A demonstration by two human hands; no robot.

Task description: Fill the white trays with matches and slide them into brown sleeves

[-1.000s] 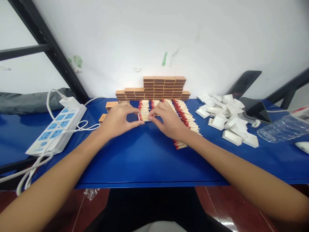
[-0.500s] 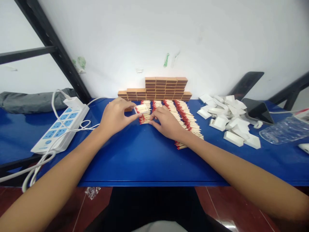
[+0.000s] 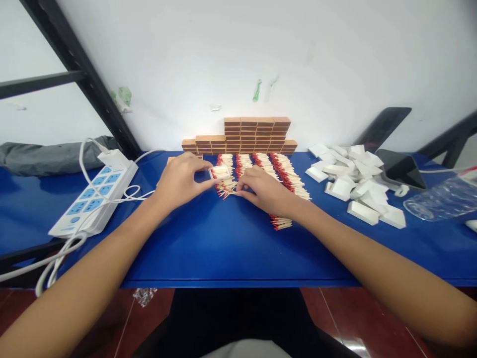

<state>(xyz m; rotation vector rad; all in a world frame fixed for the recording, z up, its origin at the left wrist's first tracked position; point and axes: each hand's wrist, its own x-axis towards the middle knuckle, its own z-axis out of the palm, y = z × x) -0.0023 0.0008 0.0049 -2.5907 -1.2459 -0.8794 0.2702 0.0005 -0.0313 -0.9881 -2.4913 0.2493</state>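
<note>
Filled tray (image 3: 219,172) crosswise, left grip (image 3: 181,180)

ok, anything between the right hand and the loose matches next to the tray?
Nothing visible. The right hand has its fingertips right at the loose matches on the blue table. The left hand holds the white tray just above them, off to the side, not in the way.

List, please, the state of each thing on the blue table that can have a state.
Left hand: holds the white tray.
White tray: lifted, filled with matches.
Right hand: fingers on the loose matches.
Loose matches: lying in rows, red heads visible.
Matchboxes: closed, stacked against the wall.
Empty white trays: heaped in a pile.
Power strip: one white plug inserted.
</note>
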